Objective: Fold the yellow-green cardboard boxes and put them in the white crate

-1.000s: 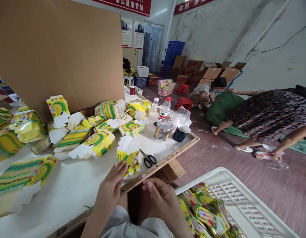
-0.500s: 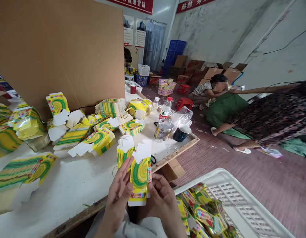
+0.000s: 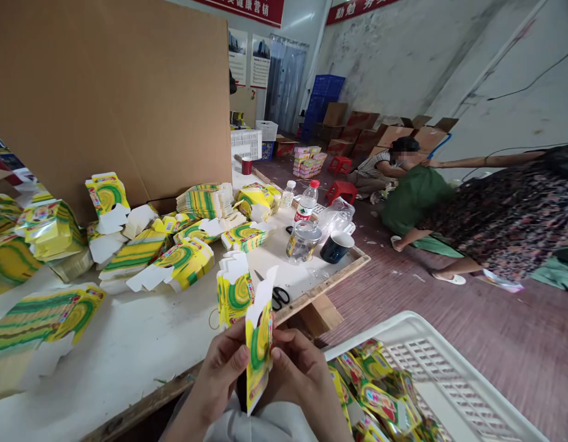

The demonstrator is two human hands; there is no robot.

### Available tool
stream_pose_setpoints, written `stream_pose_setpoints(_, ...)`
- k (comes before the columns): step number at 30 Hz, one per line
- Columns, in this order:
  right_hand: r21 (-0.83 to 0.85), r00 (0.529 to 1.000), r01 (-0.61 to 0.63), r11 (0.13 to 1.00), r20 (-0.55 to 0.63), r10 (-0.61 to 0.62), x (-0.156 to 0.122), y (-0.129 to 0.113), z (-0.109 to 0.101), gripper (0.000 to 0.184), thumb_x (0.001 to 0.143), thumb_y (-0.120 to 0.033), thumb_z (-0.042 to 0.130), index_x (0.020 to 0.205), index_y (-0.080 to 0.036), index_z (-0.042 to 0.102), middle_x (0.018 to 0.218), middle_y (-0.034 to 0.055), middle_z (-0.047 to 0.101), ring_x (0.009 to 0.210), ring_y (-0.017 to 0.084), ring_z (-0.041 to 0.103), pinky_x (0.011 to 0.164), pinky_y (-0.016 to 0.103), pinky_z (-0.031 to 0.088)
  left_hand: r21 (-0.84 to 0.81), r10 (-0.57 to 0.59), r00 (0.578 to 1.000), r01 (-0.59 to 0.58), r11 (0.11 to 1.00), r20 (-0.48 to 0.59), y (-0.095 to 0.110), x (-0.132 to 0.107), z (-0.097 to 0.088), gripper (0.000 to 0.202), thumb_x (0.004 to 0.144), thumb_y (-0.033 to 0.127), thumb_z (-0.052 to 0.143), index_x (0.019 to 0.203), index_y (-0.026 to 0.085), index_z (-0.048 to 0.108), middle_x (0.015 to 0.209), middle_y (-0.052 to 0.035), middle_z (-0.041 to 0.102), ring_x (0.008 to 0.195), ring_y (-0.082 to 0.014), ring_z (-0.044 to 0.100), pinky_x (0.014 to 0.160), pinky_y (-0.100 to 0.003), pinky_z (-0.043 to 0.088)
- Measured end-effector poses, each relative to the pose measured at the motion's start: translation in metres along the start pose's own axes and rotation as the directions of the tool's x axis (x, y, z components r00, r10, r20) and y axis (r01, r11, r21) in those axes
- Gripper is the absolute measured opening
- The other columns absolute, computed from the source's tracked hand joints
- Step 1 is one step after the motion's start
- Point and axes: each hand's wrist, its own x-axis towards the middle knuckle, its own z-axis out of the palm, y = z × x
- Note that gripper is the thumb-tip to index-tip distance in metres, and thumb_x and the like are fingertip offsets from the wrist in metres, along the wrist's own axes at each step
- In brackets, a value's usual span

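Observation:
My left hand (image 3: pixel 221 377) and my right hand (image 3: pixel 302 374) both grip one flat yellow-and-green carton blank (image 3: pixel 258 350), held edge-on between them just below the table's front edge. Its white flaps point up. Just beyond my hands a small stack of the same blanks (image 3: pixel 234 296) lies on the white table (image 3: pixel 140 344). Black scissors (image 3: pixel 279 297) rest to the right of that stack.
More yellow cartons (image 3: pixel 182 261) are strewn over the table before a tall cardboard sheet (image 3: pixel 113 98). A jar (image 3: pixel 303 240), a dark cup (image 3: pixel 336 247) and a bottle (image 3: pixel 306 201) stand at the far corner. A white crate (image 3: pixel 449 374) with packets sits at my right. People bend and crouch on the floor to the right.
My hands took one blank off the stack, lifted it toward me and turned it from face-on to edge-on. The bending person on the right straightened an arm.

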Motion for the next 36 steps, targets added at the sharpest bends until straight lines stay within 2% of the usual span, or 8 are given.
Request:
stream_pose_setpoints(9, -0.228, 0.999, 0.015, 0.974, -0.028, -0.022, 0.000, -0.010, 0.003, 0.044, 0.081, -0.055, 0.075, 0.105, -0.018, 0.074, 0.094, 0.0096, 0.078, 0.084, 0.026, 0.070, 0.074, 0.033, 0.054, 0.157, 0.100, 0.993, -0.088, 0.984, -0.070, -0.009, 0.000, 0.002, 0.046, 0.078, 0.042, 0.082, 0.121, 0.026, 0.075, 0.123, -0.0113, 0.077, 0.119, -0.0329, 0.067, 0.106, -0.043, 0.050)
stream_pose_setpoints(17, -0.224, 0.994, 0.071, 0.972, -0.061, -0.087, -0.001, -0.011, 0.007, 0.035, 0.084, -0.052, 0.073, 0.092, -0.018, 0.074, 0.085, 0.0082, 0.077, 0.076, 0.022, 0.070, 0.068, 0.028, 0.055, 0.045, 0.023, 0.982, -0.015, 0.999, -0.187, -0.005, -0.001, 0.010, 0.038, 0.079, 0.034, 0.082, 0.114, 0.020, 0.078, 0.110, -0.0127, 0.081, 0.115, -0.0337, 0.070, 0.103, -0.046, 0.053)
stream_pose_setpoints(22, -0.227, 0.990, 0.089, 0.970, -0.084, -0.110, 0.000, 0.001, 0.006, 0.035, 0.090, -0.052, 0.066, 0.081, -0.019, 0.068, 0.074, 0.0060, 0.073, 0.070, 0.021, 0.068, 0.063, 0.028, 0.054, -0.084, -0.058, 0.968, 0.039, 0.996, -0.245, -0.013, -0.003, 0.009, 0.037, 0.075, 0.045, 0.083, 0.103, 0.021, 0.081, 0.106, -0.0121, 0.082, 0.115, -0.0340, 0.070, 0.107, -0.049, 0.049)
stream_pose_setpoints(24, -0.346, 0.969, 0.107, 0.932, -0.172, -0.175, -0.001, 0.007, 0.005, 0.030, 0.089, -0.049, 0.068, 0.084, -0.020, 0.066, 0.074, 0.0048, 0.071, 0.066, 0.021, 0.066, 0.060, 0.029, 0.053, -0.105, -0.105, 0.953, 0.078, 0.991, -0.284, -0.018, -0.003, 0.007, 0.040, 0.073, 0.050, 0.083, 0.101, 0.022, 0.082, 0.106, -0.0118, 0.082, 0.116, -0.0340, 0.070, 0.109, -0.050, 0.047)
stream_pose_setpoints(26, -0.539, 0.889, 0.169, 0.825, -0.277, -0.364, -0.003, 0.011, 0.004, 0.024, 0.089, -0.042, 0.070, 0.099, -0.020, 0.066, 0.092, 0.0085, 0.073, 0.079, 0.024, 0.067, 0.068, 0.033, 0.054, -0.045, -0.111, 0.939, 0.102, 0.994, -0.325, -0.021, -0.002, 0.004, 0.046, 0.073, 0.054, 0.082, 0.104, 0.020, 0.080, 0.111, -0.0125, 0.081, 0.121, -0.0345, 0.067, 0.112, -0.051, 0.044)
stream_pose_setpoints(28, -0.716, 0.814, 0.268, 0.645, -0.190, -0.549, -0.003, 0.009, 0.003, 0.031, 0.092, -0.031, 0.066, 0.122, -0.022, 0.062, 0.120, 0.0129, 0.068, 0.105, 0.029, 0.064, 0.087, 0.042, 0.053, 0.084, -0.084, 0.927, 0.123, 0.989, -0.365, -0.020, -0.002, 0.002, 0.050, 0.074, 0.057, 0.079, 0.108, 0.020, 0.079, 0.118, -0.0124, 0.079, 0.126, -0.0350, 0.062, 0.115, -0.051, 0.040)
stream_pose_setpoints(31, -0.793, 0.829, 0.406, 0.455, 0.111, -0.548, -0.003, 0.002, 0.001, 0.053, 0.094, -0.012, 0.050, 0.145, -0.027, 0.049, 0.140, 0.0094, 0.061, 0.124, 0.028, 0.055, 0.102, 0.046, 0.046, 0.331, -0.061, 0.935, 0.184, 0.925, -0.349, -0.013, -0.004, 0.001, 0.050, 0.079, 0.060, 0.073, 0.110, 0.020, 0.079, 0.122, -0.0114, 0.077, 0.127, -0.0348, 0.060, 0.116, -0.048, 0.038)
stream_pose_setpoints(36, -0.772, 0.879, 0.410, 0.486, 0.193, -0.436, -0.006, 0.002, 0.001, 0.063, 0.090, -0.006, 0.049, 0.148, -0.030, 0.043, 0.142, 0.0049, 0.059, 0.123, 0.026, 0.056, 0.104, 0.044, 0.046, 0.461, -0.075, 0.947, 0.219, 0.860, -0.311, 0.000, -0.010, -0.001, 0.047, 0.083, 0.059, 0.068, 0.107, 0.020, 0.080, 0.118, -0.0124, 0.078, 0.129, -0.0347, 0.058, 0.114, -0.047, 0.039)
